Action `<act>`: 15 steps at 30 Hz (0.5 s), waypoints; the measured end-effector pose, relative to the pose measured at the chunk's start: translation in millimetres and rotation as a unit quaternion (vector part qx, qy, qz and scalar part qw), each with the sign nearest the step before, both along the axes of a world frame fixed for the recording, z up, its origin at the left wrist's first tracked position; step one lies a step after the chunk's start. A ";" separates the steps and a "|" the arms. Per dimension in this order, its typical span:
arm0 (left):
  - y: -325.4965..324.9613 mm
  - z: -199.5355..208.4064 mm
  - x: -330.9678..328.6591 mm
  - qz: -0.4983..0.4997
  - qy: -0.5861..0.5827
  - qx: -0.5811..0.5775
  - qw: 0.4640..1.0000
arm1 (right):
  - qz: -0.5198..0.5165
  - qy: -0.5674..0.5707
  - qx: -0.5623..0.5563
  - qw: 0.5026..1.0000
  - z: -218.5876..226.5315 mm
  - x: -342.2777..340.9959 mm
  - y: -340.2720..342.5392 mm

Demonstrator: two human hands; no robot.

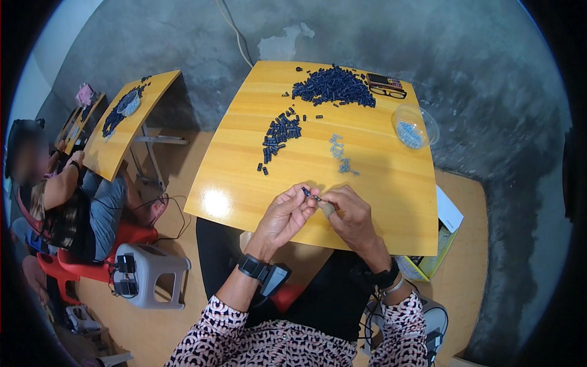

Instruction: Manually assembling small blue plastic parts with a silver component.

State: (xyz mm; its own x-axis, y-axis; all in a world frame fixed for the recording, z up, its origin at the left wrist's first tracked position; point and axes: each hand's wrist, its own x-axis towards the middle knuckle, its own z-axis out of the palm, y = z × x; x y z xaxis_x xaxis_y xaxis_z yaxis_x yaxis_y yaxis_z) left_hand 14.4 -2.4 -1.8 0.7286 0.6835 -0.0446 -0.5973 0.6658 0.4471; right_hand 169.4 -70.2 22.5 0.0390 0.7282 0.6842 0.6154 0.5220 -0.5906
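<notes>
At the lower edge: two patterned sleeves (211, 327), dark, white and pink, on the person's own forearms.
Wrists: a dark strap with a grey device (275, 279) on the left one; a dark band (385, 276) and a pale bracelet (393, 287) on the right one.
Left hand (282, 214): palm partly turned up, thumb and fingers closed on a dark blue part (306, 192), above the near side of the table.
Right hand (353, 218): thumb and finger pinched on a small piece (317, 199), just beside the blue part; kind too small to tell. One digit wears a greyish cover (328, 210).
Table (232, 159): yellow, wood-grained, glossy at the near left.
Box (435, 262): yellow-green, low beside the table's right side.
Light grey pieces (337, 148): small, loosely strewn beyond the right hand.
Smaller blue group (281, 134): dark blue parts, left of the grey pieces, with strays around it.
Clear bowl (397, 116): round, at the table's right edge, holding small blue-grey pieces (409, 135).
Large blue heap (333, 87): dark blue parts piled at the far side.
Eyeglasses (391, 93): dark-framed, right of the heap, just beside a dark handheld device (383, 81).
Off to the left: a grey stool (143, 266); a seated co-worker (58, 189) at a second yellow table (137, 128) bearing more dark parts (113, 119).
Farthest: a grey wall (379, 37) with a pale cable (234, 27).
</notes>
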 end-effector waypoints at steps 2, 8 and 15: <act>-0.2 0.0 0.0 -0.006 -0.006 0.005 1.000 | -0.001 0.026 -0.015 1.000 -1.0 -1.7 -1.2; -1.5 1.7 0.1 -0.007 0.005 0.002 1.000 | -0.016 0.042 -0.040 0.998 -4.2 -2.9 -3.8; -0.3 -0.9 -0.1 -0.004 0.012 0.006 1.000 | -0.013 0.040 -0.008 0.999 -2.1 -3.4 -1.4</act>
